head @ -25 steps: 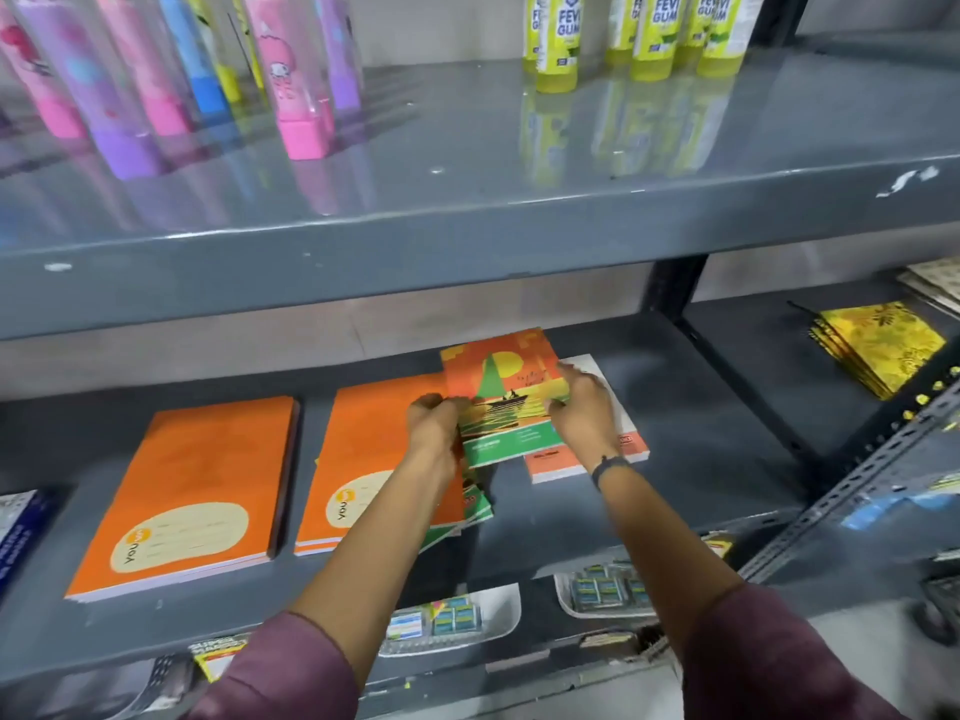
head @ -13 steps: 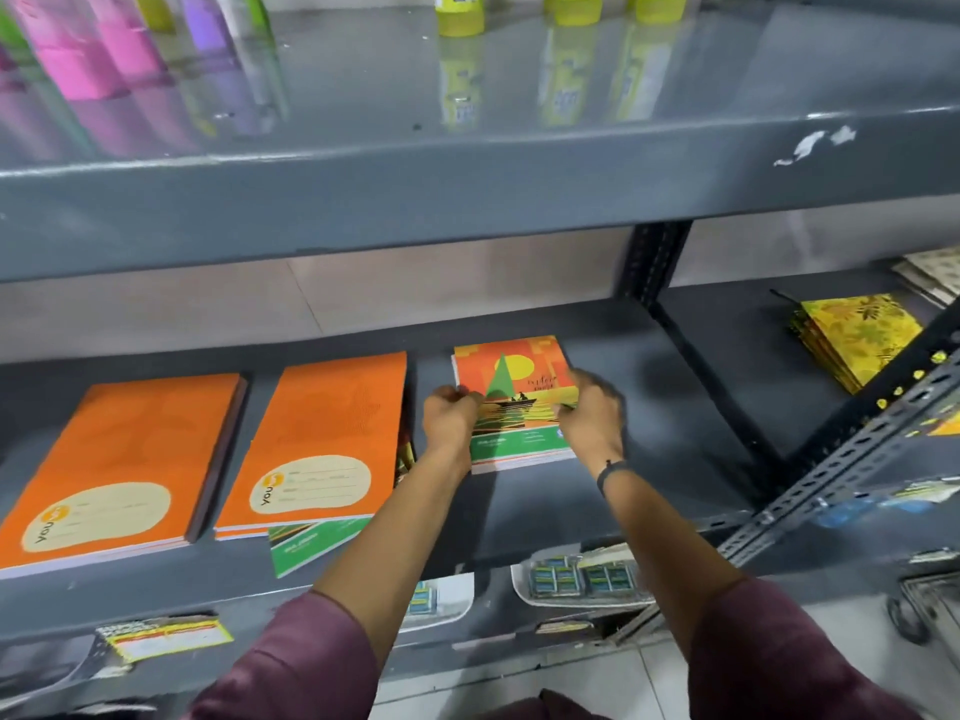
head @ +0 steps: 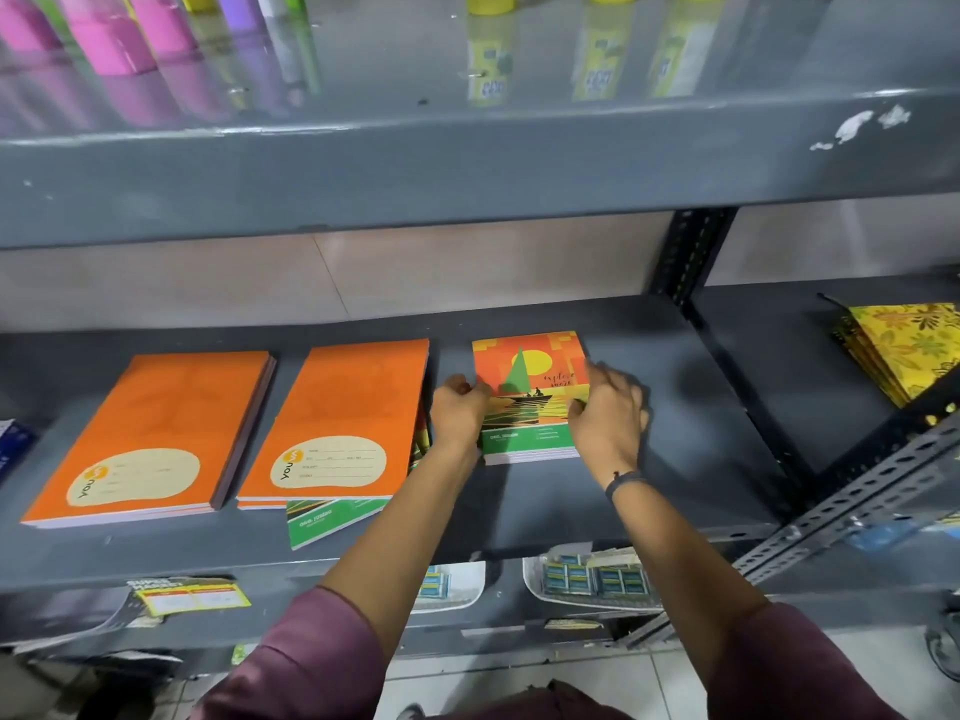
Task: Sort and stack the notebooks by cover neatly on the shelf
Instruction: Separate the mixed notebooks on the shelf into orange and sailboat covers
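A small stack of sailboat-cover notebooks lies flat on the grey middle shelf. My left hand grips its left edge. My right hand holds its right edge, thumb on the cover. To the left lie two stacks of larger orange notebooks, one at the far left and one in the middle. Another green-edged sailboat notebook pokes out askew from under the middle orange stack.
The upper shelf's front lip hangs close above, with pink bottles and yellow glue bottles on it. A perforated post bounds the bay on the right. Beyond it lie yellow floral notebooks. Trays of small packets sit below.
The sailboat notebooks were held tilted above another notebook a second ago. They now rest flat and square on the shelf, with both hands at their sides.
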`<state>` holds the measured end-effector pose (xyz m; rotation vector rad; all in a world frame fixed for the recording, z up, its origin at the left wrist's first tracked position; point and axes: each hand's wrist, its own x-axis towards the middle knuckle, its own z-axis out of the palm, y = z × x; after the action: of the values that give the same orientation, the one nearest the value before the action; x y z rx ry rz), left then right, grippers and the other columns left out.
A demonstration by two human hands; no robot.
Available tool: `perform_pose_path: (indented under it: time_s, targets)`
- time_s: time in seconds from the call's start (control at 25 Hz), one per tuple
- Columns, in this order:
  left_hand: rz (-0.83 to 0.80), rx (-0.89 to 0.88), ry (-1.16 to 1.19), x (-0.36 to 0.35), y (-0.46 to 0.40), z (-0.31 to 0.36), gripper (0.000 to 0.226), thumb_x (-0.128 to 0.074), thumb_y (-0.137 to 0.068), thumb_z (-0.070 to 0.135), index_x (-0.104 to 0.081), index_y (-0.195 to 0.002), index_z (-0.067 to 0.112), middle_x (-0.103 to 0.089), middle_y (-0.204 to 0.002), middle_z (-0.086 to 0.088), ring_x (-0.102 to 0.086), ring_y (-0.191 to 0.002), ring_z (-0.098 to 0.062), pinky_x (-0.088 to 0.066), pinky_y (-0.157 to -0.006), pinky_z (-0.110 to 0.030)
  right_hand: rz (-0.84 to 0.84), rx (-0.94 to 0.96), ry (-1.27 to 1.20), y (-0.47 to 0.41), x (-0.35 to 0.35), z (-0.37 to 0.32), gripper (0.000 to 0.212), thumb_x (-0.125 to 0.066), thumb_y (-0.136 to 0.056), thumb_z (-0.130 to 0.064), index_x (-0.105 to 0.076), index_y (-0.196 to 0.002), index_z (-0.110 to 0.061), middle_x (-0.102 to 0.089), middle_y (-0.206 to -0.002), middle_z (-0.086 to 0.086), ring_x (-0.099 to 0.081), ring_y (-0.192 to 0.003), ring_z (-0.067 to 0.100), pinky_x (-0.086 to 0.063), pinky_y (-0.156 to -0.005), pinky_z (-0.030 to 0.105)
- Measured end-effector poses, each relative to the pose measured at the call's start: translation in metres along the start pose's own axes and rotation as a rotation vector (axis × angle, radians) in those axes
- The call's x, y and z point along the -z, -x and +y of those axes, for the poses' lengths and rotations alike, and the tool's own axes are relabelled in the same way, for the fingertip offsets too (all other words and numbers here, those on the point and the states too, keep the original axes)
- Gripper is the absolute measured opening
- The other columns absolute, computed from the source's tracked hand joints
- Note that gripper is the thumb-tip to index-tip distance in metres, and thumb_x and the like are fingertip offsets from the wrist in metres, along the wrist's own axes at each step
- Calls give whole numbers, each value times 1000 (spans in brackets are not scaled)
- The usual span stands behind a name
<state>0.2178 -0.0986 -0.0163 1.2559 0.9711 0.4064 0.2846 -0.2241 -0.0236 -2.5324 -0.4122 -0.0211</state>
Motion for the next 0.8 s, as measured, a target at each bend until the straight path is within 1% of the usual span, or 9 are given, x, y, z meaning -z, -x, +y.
perform_pose_path:
  time_s: [0.08,0.12,0.2,0.32,0.44,0.52,0.56,0.68,0.8]
  targets:
    - [70,-172,-118,19,-9,5,27,-57,-86,10,-59,-111,1,-64,-116,-21,-62,-103,-32,-48,-90,-40,43,80,-29,7,-4,-17,51,-56,-89,-12,-46,-138,-17,-48,-141,8,-41,-128,31,-38,-104,41]
    - [141,-255,-200,35,-15,9,33,-57,-86,10,-57,-117,-2,-63,-122,-21,-60,-106,-30,-45,-92,-36,11,127,-85,9,-8,-30,50,-56,-89,-12,-47,-138,-16,-51,-139,10,-44,-126,31,-40,-103,39]
    - [292,-332,-342,74,-27,13,38,-54,-86,13,-56,-122,0,-61,-128,-19,-58,-114,-31,-42,-98,-34,-171,165,-260,16,-21,-57,47,-58,-90,-14,-49,-136,-13,-58,-132,14,-53,-121,31,-44,-100,35]
    - [461,-281,-620,131,-43,4,37,-54,-86,19,-59,-119,3,-62,-123,-26,-55,-115,-41,-43,-97,-43,-472,156,-430,30,-44,-92,46,-60,-90,-13,-51,-134,-6,-58,-135,16,-56,-123,29,-44,-101,32]
    - [516,-130,-912,160,-44,-7,36,-49,-86,24,-60,-117,8,-58,-123,-25,-47,-119,-44,-38,-98,-49,-545,155,-393,38,-67,-110,42,-61,-89,-13,-55,-129,-3,-63,-127,18,-59,-118,31,-47,-98,35]
    - [512,-75,-915,175,-44,-13,39,-48,-87,28,-57,-121,11,-56,-125,-23,-45,-121,-42,-35,-101,-50,-554,106,-384,40,-79,-117,48,-63,-88,-15,-51,-134,-5,-62,-128,19,-59,-118,30,-47,-100,35]
    - [505,-82,-890,182,-46,-15,39,-47,-88,29,-57,-120,10,-58,-123,-23,-47,-120,-43,-38,-100,-50,-540,85,-379,41,-84,-120,51,-64,-87,-15,-50,-135,-6,-61,-130,18,-59,-119,29,-47,-100,34]
    - [473,-157,-852,193,-51,-14,34,-49,-86,21,-61,-111,1,-64,-114,-28,-56,-109,-44,-47,-91,-46,-480,-35,-425,43,-95,-128,55,-69,-82,-12,-51,-134,-6,-61,-132,16,-58,-121,28,-48,-101,34]
    - [458,-221,-757,198,-52,-9,28,-51,-85,11,-66,-103,-2,-67,-106,-29,-62,-102,-43,-49,-84,-42,-379,-146,-474,44,-103,-135,55,-71,-79,-3,-55,-131,-5,-64,-127,18,-62,-115,29,-51,-97,35]
